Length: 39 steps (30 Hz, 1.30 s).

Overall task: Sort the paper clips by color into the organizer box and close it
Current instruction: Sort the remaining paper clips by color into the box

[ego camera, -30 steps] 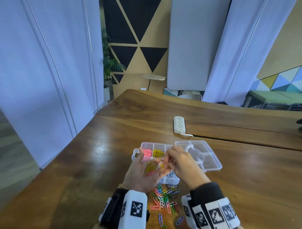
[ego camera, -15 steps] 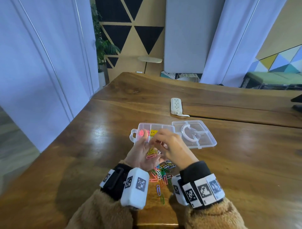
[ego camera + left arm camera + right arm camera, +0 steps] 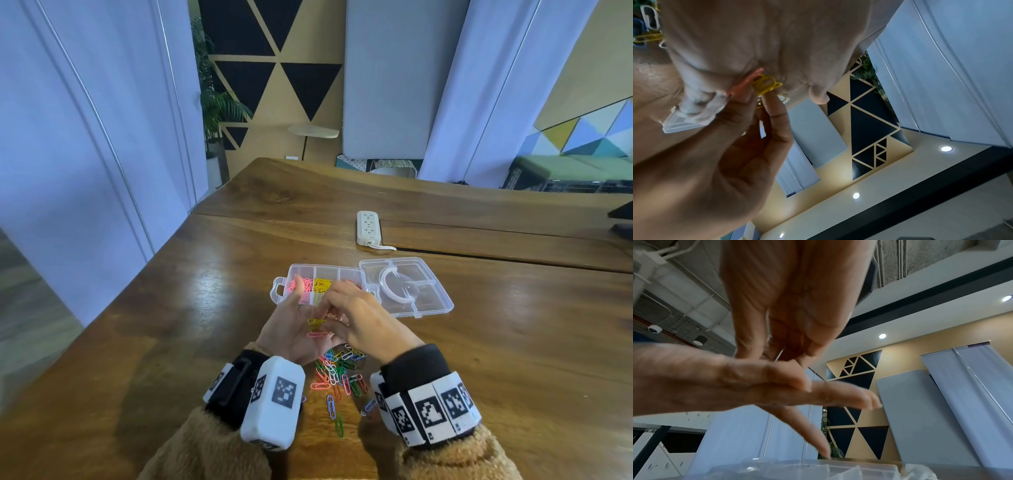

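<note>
Fingers (image 3: 330,310) of your right hand (image 3: 363,322) are bunched together, tips down in your left palm, pinching at the clips there; which clip they have hold of is hidden by the fingers themselves. Your left hand (image 3: 294,329) is turned palm up with its fingers loosely stretched forward, carrying a few clips: a yellow clip (image 3: 315,321) and a pink clip (image 3: 318,334) lie across the palm. From the left wrist view you can see the yellow clips (image 3: 766,85) and a pink one (image 3: 745,82) pressed between the two hands.

Both hands hover just in front of the organizer box (image 3: 325,272), which sits on the wooden table (image 3: 171,325). Its clear lid (image 3: 407,286) is swung fully open and lies flat to the right of the tray. Inside the tray, pink clips (image 3: 298,284) fill the far-left compartment and yellow clips (image 3: 322,284) the one beside it. Your left thumb tip reaches over the pink compartment. A little red shows in the next compartment, mostly hidden behind your right hand.

Below your hands, between your wrists, the loose pile of mixed clips (image 3: 337,371) is spread on the table: green, white, orange, blue, pink, yellow. A white power strip (image 3: 368,228) lies well beyond the box.
</note>
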Tool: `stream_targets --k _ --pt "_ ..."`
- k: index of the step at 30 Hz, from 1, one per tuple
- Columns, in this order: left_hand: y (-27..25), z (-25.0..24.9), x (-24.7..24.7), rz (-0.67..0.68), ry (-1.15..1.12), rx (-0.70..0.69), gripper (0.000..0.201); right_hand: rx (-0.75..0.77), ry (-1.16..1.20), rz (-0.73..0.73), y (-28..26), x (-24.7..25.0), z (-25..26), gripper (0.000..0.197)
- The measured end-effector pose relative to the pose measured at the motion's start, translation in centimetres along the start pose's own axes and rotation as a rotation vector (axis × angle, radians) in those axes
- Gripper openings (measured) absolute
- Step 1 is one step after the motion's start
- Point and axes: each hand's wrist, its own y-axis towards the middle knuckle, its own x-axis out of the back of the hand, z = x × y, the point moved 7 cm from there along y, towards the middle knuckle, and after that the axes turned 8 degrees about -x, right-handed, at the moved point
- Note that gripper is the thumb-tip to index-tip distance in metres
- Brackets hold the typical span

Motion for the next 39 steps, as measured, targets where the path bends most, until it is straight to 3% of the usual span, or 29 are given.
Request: stream_targets --k 3,8,11,15,19,26,30,34,37,39 --pt "-0.2 0.6 -0.7 0.13 -0.191 0.11 0.073 0.008 -0.037 0.052 0.3 0.0 0.2 0.008" --pt "-0.2 -0.1 -1.1 0.283 -0.153 0.073 0.086 0.058 -0.097 0.136 1.3 -0.7 1.1 0.008" --pt "-0.4 0.2 -0.6 0.112 -0.114 0.109 0.086 0.069 -0.104 0.132 2.1 -0.2 1.2 0.01" --pt "0.1 -0.5 0.4 0.015 -0.136 0.045 0.072 0.043 -0.067 0.166 2.8 0.1 1.1 0.009" --pt "0.8 -0.6 0.9 0.006 -0.205 0.049 0.061 0.056 -0.052 0.187 2.9 -0.2 1.3 0.011" --pt "0.5 -0.9 1.0 -0.082 -0.298 0.035 0.061 0.07 -0.072 0.184 3.5 -0.9 1.0 0.007" --pt "0.7 -1.1 1.2 -0.072 -0.244 0.009 0.06 0.1 -0.053 0.17 3.5 -1.2 1.2 0.011" --pt "0.0 -1.4 0.9 -0.045 -0.164 0.022 0.061 -0.049 0.034 0.138 4.4 0.5 -0.3 0.012" --pt "-0.7 -1.2 1.7 -0.144 -0.288 0.088 0.069 -0.204 0.034 0.051 6.7 3.1 -3.5 0.027" --pt "-0.8 -1.8 2.7 -0.192 -0.305 0.051 0.067 -0.327 0.071 0.079 8.3 3.7 -6.0 0.033"
